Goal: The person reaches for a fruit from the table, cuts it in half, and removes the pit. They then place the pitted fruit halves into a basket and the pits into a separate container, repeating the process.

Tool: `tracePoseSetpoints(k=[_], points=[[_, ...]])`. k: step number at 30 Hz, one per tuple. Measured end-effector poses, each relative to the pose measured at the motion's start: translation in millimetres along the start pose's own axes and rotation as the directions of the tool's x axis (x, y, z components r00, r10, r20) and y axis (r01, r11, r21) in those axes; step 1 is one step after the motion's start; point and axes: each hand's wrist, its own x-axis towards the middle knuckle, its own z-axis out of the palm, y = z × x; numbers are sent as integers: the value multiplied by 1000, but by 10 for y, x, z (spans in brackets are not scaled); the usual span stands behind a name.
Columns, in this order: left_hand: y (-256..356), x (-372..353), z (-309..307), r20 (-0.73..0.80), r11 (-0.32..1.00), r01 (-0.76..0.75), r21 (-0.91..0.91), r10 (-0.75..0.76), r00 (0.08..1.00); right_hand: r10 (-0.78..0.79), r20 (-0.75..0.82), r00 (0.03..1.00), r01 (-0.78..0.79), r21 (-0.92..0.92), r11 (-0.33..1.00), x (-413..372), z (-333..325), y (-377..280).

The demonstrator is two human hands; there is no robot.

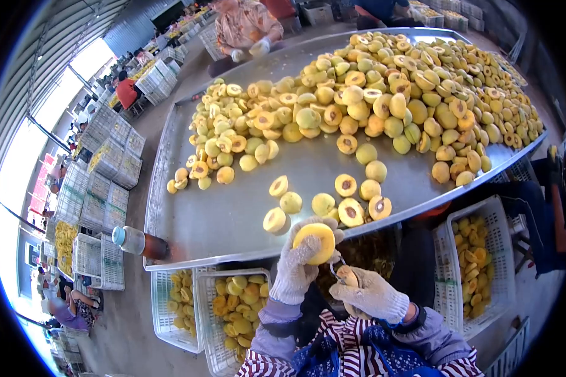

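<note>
The yellow peach half [316, 244] sat in the left hand [294, 267], held up just off the near edge of the metal table [210, 217], below a few loose fruit halves [351, 212]. It looked light and fairly firm, its flesh probably moist enough to slip and soft enough to bruise under hard pressure, so the rounded outer side and rim seemed the best place to hold, with fingers spread and a mild squeeze. The left hand, in a knitted glove, was curled around it, thumb and fingers closed on its sides. The right hand [374, 296], gloved too, was closed around a wooden-handled tool [347, 275]; its thin metal end lay near the fruit, though whether they touched could not be told.
</note>
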Motion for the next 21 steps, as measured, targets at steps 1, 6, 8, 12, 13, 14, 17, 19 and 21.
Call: tracePoseSetpoints(k=[1, 6, 8, 12, 13, 14, 17, 19, 21], points=[[6, -40, 44, -19, 997, -22, 71, 24, 1000, -17, -22, 1000, 15, -56, 998, -2, 13, -39], [-49, -206, 214, -38, 996, -80, 36, 81, 996, -118, -97, 988, 103, -148, 984, 42, 28, 61], [-75, -261, 256, -41, 993, -98, 64, 101, 994, -177, -114, 978, 156, -175, 972, 23, 68, 48], [-83, -372, 404, -90, 972, -147, 182, 165, 982, -271, -164, 948, 202, -346, 916, -5, 85, 129], [-91, -396, 437, -95, 963, -173, 208, 196, 976, -298, -172, 939, 215, -385, 898, -21, 94, 139], [-97, -410, 474, -98, 952, -200, 233, 228, 969, -302, -181, 936, 209, -406, 890, -35, 104, 152], [-132, -439, 538, -120, 942, -241, 232, 274, 954, -309, -204, 929, 188, -460, 868, -60, 134, 138], [-178, -465, 555, -122, 913, -291, 285, 336, 934, -293, -219, 931, 159, -478, 864, -101, 154, 101], [-223, -483, 560, -88, 833, -368, 413, 439, 894, -293, -190, 937, 183, -448, 875, -75, 157, 173]])
